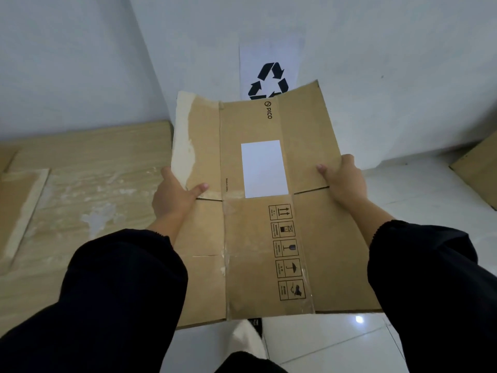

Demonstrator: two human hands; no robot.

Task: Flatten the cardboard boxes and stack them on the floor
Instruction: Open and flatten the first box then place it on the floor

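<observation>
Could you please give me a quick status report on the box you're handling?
Left hand and right hand: each with a grip on a side edge. Flattened box held above floor. Flat cardboard lies left. Nothing blocking.

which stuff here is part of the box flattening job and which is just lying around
Part of the job:
- flattened box, held flat by the left hand and right hand
- flattened cardboard on the floor at left
- cardboard piece at the right edge

Just there:
- recycling sign on the wall
- white label on the held box
- tiled floor
</observation>
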